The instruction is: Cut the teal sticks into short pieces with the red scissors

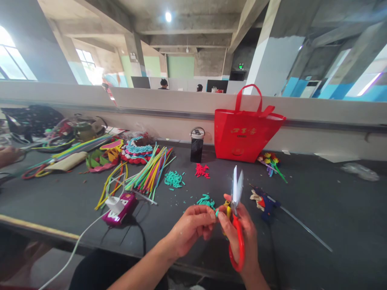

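My left hand (193, 225) is closed in a pinch on a tiny teal piece (217, 212). The thumb of my right hand (246, 237) meets it from the other side. Red-handled scissors (238, 245) sit in my right hand, their blades (236, 185) pointing up and slightly apart. A yellow thing (227, 208) shows by the right fingers; its kind I cannot make out. Just beyond my fingertips lies a small heap of teal cut pieces (206, 201). Farther off are another teal heap (173, 179) and a heap of red pieces (202, 170).
Left of the heaps lies a bundle of coloured pipe cleaners (154, 169), near a purple power strip (121, 209) with a white plug. A black phone (197, 150) stands before a red bag (242, 137). On the right lies a thin rod (305, 227). Another person's hand (9, 156) shows at far left.
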`<state>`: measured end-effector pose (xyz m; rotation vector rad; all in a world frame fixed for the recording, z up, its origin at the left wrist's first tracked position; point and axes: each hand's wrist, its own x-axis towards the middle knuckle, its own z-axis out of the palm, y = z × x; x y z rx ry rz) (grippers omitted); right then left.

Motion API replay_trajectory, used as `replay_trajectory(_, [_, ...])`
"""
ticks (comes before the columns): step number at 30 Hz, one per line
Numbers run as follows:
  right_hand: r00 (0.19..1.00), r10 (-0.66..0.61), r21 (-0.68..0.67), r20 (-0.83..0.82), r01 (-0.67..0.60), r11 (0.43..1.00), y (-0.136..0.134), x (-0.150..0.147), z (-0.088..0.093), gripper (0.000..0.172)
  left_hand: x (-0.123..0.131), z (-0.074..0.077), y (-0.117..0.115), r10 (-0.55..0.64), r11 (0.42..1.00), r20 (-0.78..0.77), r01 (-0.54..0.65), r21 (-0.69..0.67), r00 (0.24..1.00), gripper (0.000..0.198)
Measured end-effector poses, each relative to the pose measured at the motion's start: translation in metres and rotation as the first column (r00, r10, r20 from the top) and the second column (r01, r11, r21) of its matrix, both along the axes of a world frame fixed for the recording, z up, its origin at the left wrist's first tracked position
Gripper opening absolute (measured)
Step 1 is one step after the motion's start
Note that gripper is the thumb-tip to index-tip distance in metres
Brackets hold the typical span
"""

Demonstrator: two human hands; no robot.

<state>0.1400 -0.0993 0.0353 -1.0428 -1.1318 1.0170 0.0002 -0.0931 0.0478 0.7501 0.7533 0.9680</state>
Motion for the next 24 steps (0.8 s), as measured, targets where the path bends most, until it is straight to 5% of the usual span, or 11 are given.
replay_trajectory(4, [1.0, 0.026, -0.014, 0.01, -0.025, 1.0, 0.002, -0.003, 0.002, 0.045, -0.002, -0.002, 0.0, -0.038, 0.999, -0.058, 0.038, 0.001, 0.998, 0.017])
replay_trajectory(7, [1.0, 0.007, -0.053, -0.005, -0.007, 0.999, 0.004, -0.002, -0.004, 0.045, -0.003, 0.001, 0.0, 0.073, 0.993, -0.162, -0.056, 0.105, 0.984, 0.018])
replay_trajectory(12, [0.999, -0.047, -0.063, -0.012, 0.046, 0.997, 0.007, 0.001, -0.008, 0.048, -0.001, 0.004, -0.002, 0.281, 0.901, -0.406, -0.093, 0.424, 0.87, 0.018])
replay_trajectory(16, [0.994, -0.077, -0.006, 0.073, 0.078, 0.997, 0.005, -0.003, 0.0, 0.047, 0.003, 0.001, -0.002, 0.351, 0.865, -0.533, -0.049, 0.499, 0.77, 0.014])
replay_trajectory(20, [0.985, -0.063, 0.048, 0.161, 0.056, 0.997, 0.006, -0.002, -0.001, 0.044, 0.003, -0.001, 0.0, 0.324, 0.906, -0.42, -0.15, 0.395, 0.848, 0.019])
replay_trajectory(24, [0.915, -0.083, 0.08, 0.395, 0.056, 0.995, 0.008, 0.008, -0.028, 0.045, -0.004, 0.004, 0.002, 0.351, 0.923, -0.188, -0.304, 0.238, 0.917, 0.018])
